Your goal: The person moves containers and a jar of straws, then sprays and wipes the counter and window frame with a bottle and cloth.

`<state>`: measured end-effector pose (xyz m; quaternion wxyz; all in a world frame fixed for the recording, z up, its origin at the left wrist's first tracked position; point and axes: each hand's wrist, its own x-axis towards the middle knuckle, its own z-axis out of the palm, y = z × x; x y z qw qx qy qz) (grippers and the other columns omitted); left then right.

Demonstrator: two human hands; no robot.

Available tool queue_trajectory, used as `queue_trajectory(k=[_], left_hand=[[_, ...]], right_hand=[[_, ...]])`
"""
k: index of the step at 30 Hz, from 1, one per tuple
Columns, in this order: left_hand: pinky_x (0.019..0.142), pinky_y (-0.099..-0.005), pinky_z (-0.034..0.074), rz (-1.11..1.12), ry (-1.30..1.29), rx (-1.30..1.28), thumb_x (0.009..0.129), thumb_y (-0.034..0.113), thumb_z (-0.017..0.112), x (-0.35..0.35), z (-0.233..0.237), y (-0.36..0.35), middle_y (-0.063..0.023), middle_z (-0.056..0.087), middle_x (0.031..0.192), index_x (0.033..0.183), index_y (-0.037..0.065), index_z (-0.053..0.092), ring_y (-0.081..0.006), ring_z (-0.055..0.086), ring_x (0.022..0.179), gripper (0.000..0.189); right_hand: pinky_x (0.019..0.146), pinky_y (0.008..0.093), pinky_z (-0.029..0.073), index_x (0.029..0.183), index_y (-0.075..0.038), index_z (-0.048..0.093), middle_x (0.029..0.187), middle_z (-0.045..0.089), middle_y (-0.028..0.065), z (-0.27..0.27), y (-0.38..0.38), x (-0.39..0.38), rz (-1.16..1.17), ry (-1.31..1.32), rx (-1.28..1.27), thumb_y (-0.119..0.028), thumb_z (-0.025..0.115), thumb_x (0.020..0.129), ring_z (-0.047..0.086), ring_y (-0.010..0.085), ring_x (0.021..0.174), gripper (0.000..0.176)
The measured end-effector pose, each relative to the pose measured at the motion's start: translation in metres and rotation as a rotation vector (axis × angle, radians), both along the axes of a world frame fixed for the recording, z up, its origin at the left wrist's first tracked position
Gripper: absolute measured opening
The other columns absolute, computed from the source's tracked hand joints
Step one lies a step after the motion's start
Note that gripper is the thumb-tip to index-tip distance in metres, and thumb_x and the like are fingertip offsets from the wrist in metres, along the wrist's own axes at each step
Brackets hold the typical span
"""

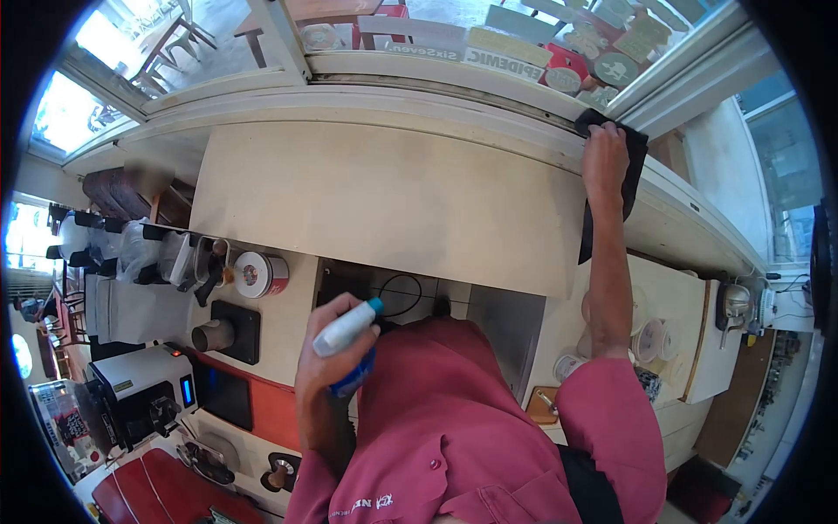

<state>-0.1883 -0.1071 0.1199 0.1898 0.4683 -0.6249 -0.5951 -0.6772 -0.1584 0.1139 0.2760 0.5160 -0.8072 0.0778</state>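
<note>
My left hand (336, 345) is wrapped around a spray bottle (347, 329) with a white head and a turquoise nozzle tip. Part of its blue body shows below my fingers, close to my apron front. At the far right, my right hand (607, 162) is closed on a black cloth (635, 166), pressed against the window ledge (541, 131). The cloth hangs down past the corner of the beige counter top (384, 192). My right arm is stretched out along that corner.
A glass window with stickers (532, 65) rises behind the ledge. On the left stand a round tub (255, 274), a metal cup on a black scale (237, 332) and a white grinder (144, 384). To the right are several containers (655, 339) and a tap (733, 306).
</note>
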Motion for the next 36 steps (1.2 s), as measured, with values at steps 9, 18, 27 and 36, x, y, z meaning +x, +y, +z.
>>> queue_trajectory(k=[9,18,27,36], left_hand=[[0.06,-0.0248,0.046,0.124,-0.019,0.095,0.079,0.008,0.073,0.075,-0.029,0.037,-0.0004,0.061,0.069,0.089,0.002,0.063,-0.0065,0.057,0.065,0.015],[0.06,-0.0251,0.046,0.037,0.048,0.126,0.077,0.008,0.075,0.087,-0.038,0.032,-0.0017,0.063,0.07,0.091,0.003,0.063,-0.0076,0.057,0.065,0.019],[0.064,-0.0251,0.047,0.029,0.09,0.175,0.076,0.006,0.074,0.11,-0.046,0.03,-0.004,0.065,0.074,0.093,0.002,0.063,-0.0086,0.06,0.07,0.02],[0.06,-0.0237,0.044,0.092,0.085,0.211,0.075,0.006,0.074,0.142,-0.047,0.033,-0.0007,0.061,0.072,0.092,0.002,0.062,-0.0051,0.056,0.066,0.021]], right_hand=[[0.083,0.0455,0.058,0.084,0.002,0.07,0.092,0.069,0.022,-0.025,-0.058,0.027,0.0,-0.006,0.056,-0.006,0.054,0.088,0.065,0.0385,0.099,0.019],[0.093,0.0498,0.053,0.092,0.004,0.07,0.094,0.068,0.0262,-0.013,-0.121,0.11,0.384,-0.256,0.096,0.001,0.055,0.082,0.064,0.0428,0.102,0.018],[0.088,0.0548,0.051,0.097,0.003,0.064,0.097,0.065,0.0295,-0.013,-0.055,0.021,-0.137,-0.172,0.085,-0.001,0.052,0.088,0.062,0.047,0.101,0.015],[0.084,0.0514,0.055,0.087,0.0,0.07,0.093,0.069,0.0221,-0.016,-0.171,0.19,0.167,-0.209,0.1,-0.008,0.053,0.089,0.066,0.0404,0.096,0.019]])
